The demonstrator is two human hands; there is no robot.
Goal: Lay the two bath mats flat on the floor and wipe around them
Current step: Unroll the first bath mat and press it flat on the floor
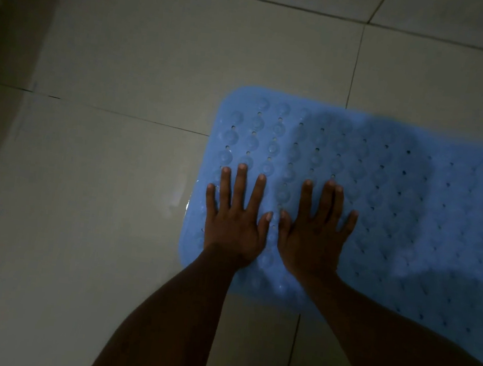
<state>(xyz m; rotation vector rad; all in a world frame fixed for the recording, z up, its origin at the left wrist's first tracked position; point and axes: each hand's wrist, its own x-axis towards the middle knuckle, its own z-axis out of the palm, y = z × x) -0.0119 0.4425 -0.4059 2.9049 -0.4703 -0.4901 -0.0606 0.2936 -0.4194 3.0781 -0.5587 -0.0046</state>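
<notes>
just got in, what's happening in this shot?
A person is pressing both palms flat on a blue bath mat lying on the tiled floor. The left hand sits near the mat's left edge, the right hand beside it, fingers spread and straight. Only one mat is in view. No cloth is in view.

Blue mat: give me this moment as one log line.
left hand flat on blue mat | right hand flat beside it, fingers spread | mat lies on tiled floor | only one mat in view

Blue perforated bath mat (383,199) lies flat on floor tiles (129,49).
</notes>
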